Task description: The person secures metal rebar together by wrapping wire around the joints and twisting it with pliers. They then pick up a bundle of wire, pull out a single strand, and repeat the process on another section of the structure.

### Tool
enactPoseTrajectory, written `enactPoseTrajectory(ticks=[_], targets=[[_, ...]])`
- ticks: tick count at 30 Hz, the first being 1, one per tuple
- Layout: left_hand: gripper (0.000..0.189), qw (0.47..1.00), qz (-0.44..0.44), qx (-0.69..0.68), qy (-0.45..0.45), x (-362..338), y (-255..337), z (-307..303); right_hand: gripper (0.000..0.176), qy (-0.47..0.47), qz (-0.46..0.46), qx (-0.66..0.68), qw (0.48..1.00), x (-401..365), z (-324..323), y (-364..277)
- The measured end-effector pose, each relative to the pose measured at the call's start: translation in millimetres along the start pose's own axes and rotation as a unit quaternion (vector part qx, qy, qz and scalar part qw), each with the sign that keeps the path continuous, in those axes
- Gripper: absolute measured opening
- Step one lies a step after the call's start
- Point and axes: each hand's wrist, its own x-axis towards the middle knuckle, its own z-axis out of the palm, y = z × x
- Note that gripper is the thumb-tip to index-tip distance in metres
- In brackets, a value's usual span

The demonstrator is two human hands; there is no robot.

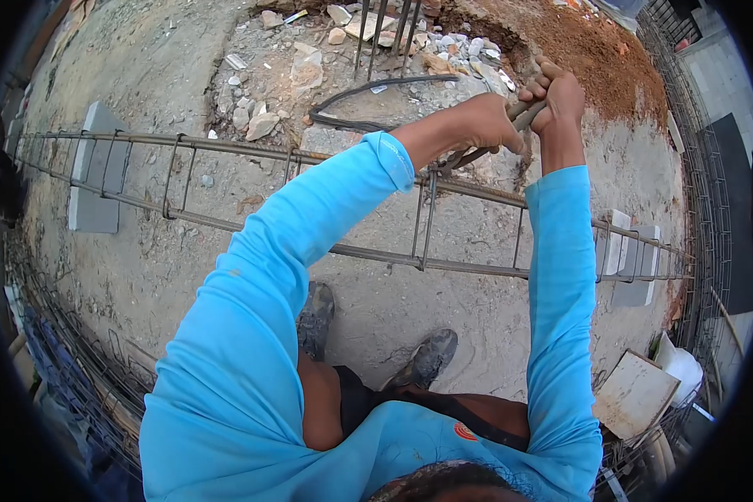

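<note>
1. Head view, hands — the left hand (pixel 487 124) is curled closed around the dark metal tool (pixel 523 114); the right hand (pixel 558 99) is folded around the tool's upper end, just beside the left.
2. Head view, tool — it slants down from the hands, its lower end at the upper bar of the rebar cage (pixel 422 263); the exact contact is too small to tell.
3. Head view, surroundings: the cage spans the ground between a pale block (pixel 98 167) at left and pale blocks (pixel 640 263) at right, with rubble (pixel 306 69) beyond.

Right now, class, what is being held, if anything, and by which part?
A dark pliers-like tool, by its handles, in the left hand and right hand.
</note>
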Motion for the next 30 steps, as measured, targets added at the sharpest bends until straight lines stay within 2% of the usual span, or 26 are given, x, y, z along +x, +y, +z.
enactPoseTrajectory(ticks=[1, 2, 3, 4, 6, 7, 8, 9, 10, 11, 12, 13, 14, 15, 18, 19, 20, 21, 22, 25, 26, 27, 28, 29, 30], targets=[[0.053, 0.988, -0.038, 0.149, 0.032, -4, 6, 11, 0.027, 0.001, -0.001, 0.003, 1.000, 1, 5, 0], [0.053, 0.987, -0.038, 0.151, 0.031, -6, 10, 23, 0.024, 0.068, 0.001, -0.011, 0.998, 1, 11, 3], [0.049, 0.976, -0.052, 0.156, 0.140, -6, 10, 37, 0.021, 0.138, 0.004, -0.028, 0.990, -2, 16, 5], [0.045, 0.954, -0.065, 0.157, 0.247, -2, 6, 46, 0.021, 0.140, 0.003, -0.029, 0.990, -5, 21, 6], [0.044, 0.960, -0.077, 0.122, 0.240, 13, -1, 33, 0.027, 0.137, -0.090, -0.116, 0.980, -8, 31, 5], [0.035, 0.977, -0.086, 0.034, 0.191, 13, -1, 23, 0.034, 0.097, -0.165, -0.158, 0.969, -1, 28, 10], [0.030, 0.984, -0.096, -0.053, 0.137, 11, -4, 13, 0.034, 0.101, -0.164, -0.156, 0.969, 4, 20, 14], [0.027, 0.967, -0.130, -0.214, 0.051, 7, -7, 1, 0.034, 0.022, -0.127, -0.121, 0.984, -2, 18, 14], [0.027, 0.966, -0.128, -0.216, 0.054, 10, -17, -9, 0.035, -0.060, -0.090, -0.088, 0.990, -3, 19, 13], [0.028, 0.931, -0.099, -0.346, -0.057, 12, -29, -17, 0.041, -0.115, -0.069, -0.052, 0.990, 4, 15, 13], [0.028, 0.867, -0.067, -0.465, -0.168, 8, -35, -22, 0.041, -0.117, -0.067, -0.052, 0.989, 1, 19, 11], [0.031, 0.840, -0.022, -0.492, -0.228, 5, -41, -25, 0.045, -0.179, -0.080, -0.036, 0.980, -4, 22, 7], [0.031, 0.841, -0.023, -0.492, -0.225, 6, -45, -26, 0.050, -0.239, -0.094, -0.019, 0.966, -7, 25, 5], [0.031, 0.840, -0.018, -0.488, -0.239, 6, -46, -27, 0.050, -0.239, -0.092, -0.017, 0.966, -2, 27, 9], [0.034, 0.834, -0.016, -0.493, -0.248, 8, -50, -26, 0.039, -0.353, 0.026, 0.098, 0.930, 21, 26, 32], [0.035, 0.874, -0.046, -0.463, -0.138, 6, -48, -23, 0.025, -0.268, 0.059, 0.093, 0.957, 30, 32, 42], [0.038, 0.902, -0.075, -0.424, -0.026, 3, -45, -21, 0.025, -0.265, 0.063, 0.094, 0.958, 38, 34, 50], [0.035, 0.883, -0.069, -0.462, -0.032, 10, -60, -23, 0.025, -0.160, 0.106, -0.003, 0.981, 49, 35, 61], [0.035, 0.883, -0.071, -0.464, -0.031, 8, -59, -27, 0.027, -0.052, 0.148, -0.101, 0.982, 60, 36, 74], [0.019, 0.907, -0.215, -0.362, 0.015, 8, -64, -32, 0.018, 0.003, 0.210, -0.160, 0.965, 93, 36, 124], [0.019, 0.905, -0.217, -0.366, 0.016, 10, -65, -29, 0.018, 0.003, 0.213, -0.163, 0.963, 121, 30, 153], [0.021, 0.922, -0.236, -0.305, 0.030, 10, -65, -25, 0.014, -0.099, 0.118, -0.373, 0.915, 157, 17, 188], [0.023, 0.936, -0.252, -0.244, 0.043, 14, -65, -22, 0.017, -0.195, 0.016, -0.558, 0.806, 179, 4, 217], [0.029, 0.922, -0.287, -0.246, 0.083, 25, -82, -16, 0.017, -0.195, 0.018, -0.563, 0.803, 187, -6, 240], [0.029, 0.921, -0.285, -0.252, 0.082, 27, -88, -16, 0.018, -0.290, 0.007, -0.572, 0.767, 191, -12, 258]])
